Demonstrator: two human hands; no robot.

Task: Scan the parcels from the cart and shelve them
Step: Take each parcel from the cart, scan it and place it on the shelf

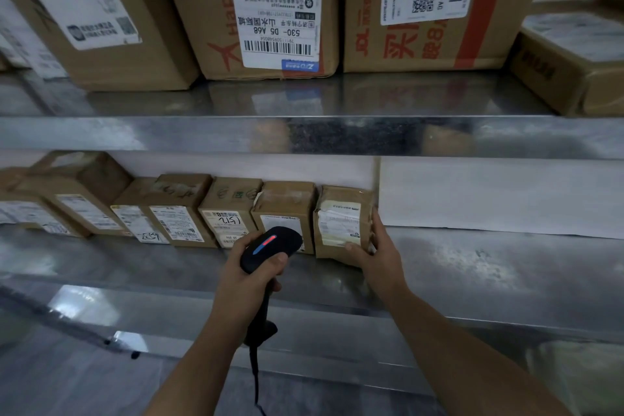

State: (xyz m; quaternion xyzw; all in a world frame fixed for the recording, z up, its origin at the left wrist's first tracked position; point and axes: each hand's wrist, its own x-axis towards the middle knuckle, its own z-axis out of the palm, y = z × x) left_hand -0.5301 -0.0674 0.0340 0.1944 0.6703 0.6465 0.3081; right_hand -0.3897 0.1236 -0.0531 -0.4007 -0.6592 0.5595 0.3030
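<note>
My left hand [248, 275] grips a black barcode scanner [271, 246] whose top strip glows red and blue; its head points at the row of parcels. My right hand [378, 255] holds a small brown cardboard parcel [341, 223] with a white label, thumb on its front and fingers along its right side. That parcel stands on the metal shelf [472, 263] at the right end of a row of several small labelled boxes [229, 213].
The upper metal shelf [304, 135] carries large cardboard boxes [277, 10] with shipping labels, and another box [570, 61] sits at the far right. A white wall panel [499, 196] backs the lower shelf. The scanner's cable [255, 375] hangs down between my forearms.
</note>
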